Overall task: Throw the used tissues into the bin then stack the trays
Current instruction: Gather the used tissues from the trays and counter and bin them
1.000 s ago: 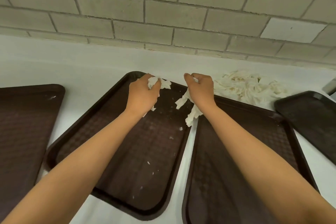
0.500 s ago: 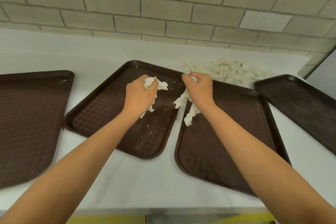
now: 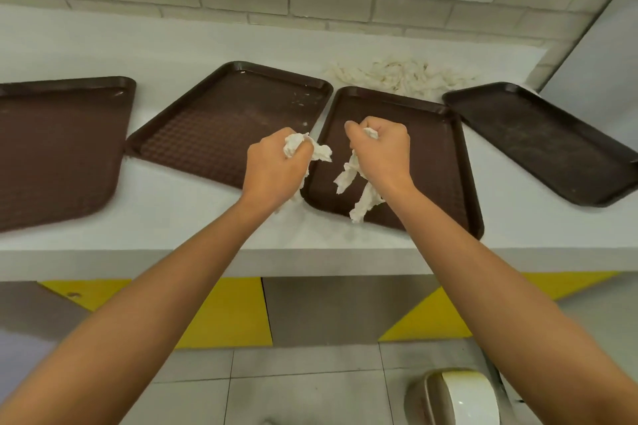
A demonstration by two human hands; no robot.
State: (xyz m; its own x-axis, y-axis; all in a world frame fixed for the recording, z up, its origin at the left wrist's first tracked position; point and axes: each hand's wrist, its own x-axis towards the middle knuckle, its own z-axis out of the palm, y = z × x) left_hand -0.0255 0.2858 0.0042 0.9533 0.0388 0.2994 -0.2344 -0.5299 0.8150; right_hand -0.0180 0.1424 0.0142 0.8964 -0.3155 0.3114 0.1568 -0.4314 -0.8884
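Observation:
My left hand (image 3: 272, 169) grips a crumpled white tissue (image 3: 297, 145) above the counter's front part. My right hand (image 3: 383, 152) grips a wad of tissue whose strips (image 3: 362, 197) hang down over a brown tray (image 3: 445, 162). Several brown trays lie flat on the white counter: one at the far left (image 3: 58, 148), one left of centre (image 3: 228, 121) with small tissue crumbs, one at the right (image 3: 545, 141). A pile of used tissues (image 3: 400, 74) lies at the back by the wall. A bin (image 3: 455, 397) with a cream lid stands on the floor at the lower right.
The white counter (image 3: 172, 210) runs along a tiled wall, its front edge facing me. Below it is a grey and yellow panel (image 3: 228, 314), then a tiled floor. A wall corner rises at the far right.
Both hands have pulled back from the trays towards me with the tissues in them. The view has tilted down and back, so the counter's edge, the floor and the bin now show.

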